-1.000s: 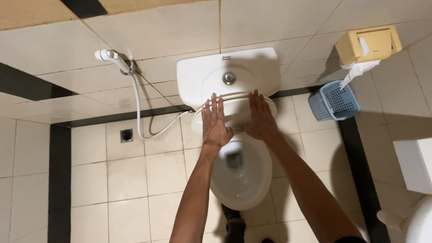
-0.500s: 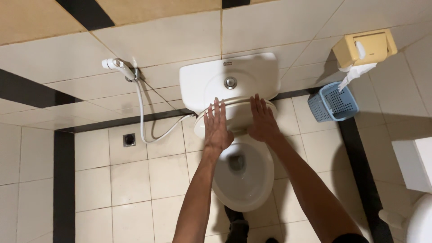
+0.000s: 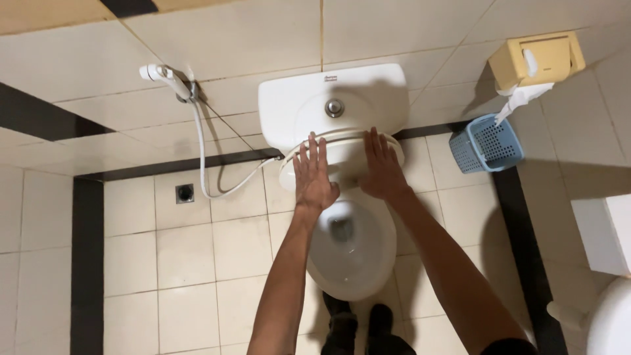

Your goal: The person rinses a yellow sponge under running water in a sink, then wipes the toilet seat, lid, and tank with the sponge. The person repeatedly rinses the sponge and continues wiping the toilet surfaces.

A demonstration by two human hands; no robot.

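Two dark shoes (image 3: 358, 325) stood at the bottom centre of the frame on the pale tiled floor (image 3: 197, 250), just below the open toilet bowl (image 3: 351, 250). Above the bowl, both hands lay flat on the raised white seat (image 3: 342, 154) at mid-frame: the left hand (image 3: 314, 179) with its grip spread, fingers (image 3: 313, 152) straight, and the right hand (image 3: 381, 169) likewise spread, neither pinching anything. The seat leaned back against the white tank (image 3: 335, 98), which had a round flush button (image 3: 334, 106). A spray hose (image 3: 200, 158) hung at upper left; a blue basket (image 3: 488, 143) and a yellow paper dispenser (image 3: 536, 60) sat at upper right.
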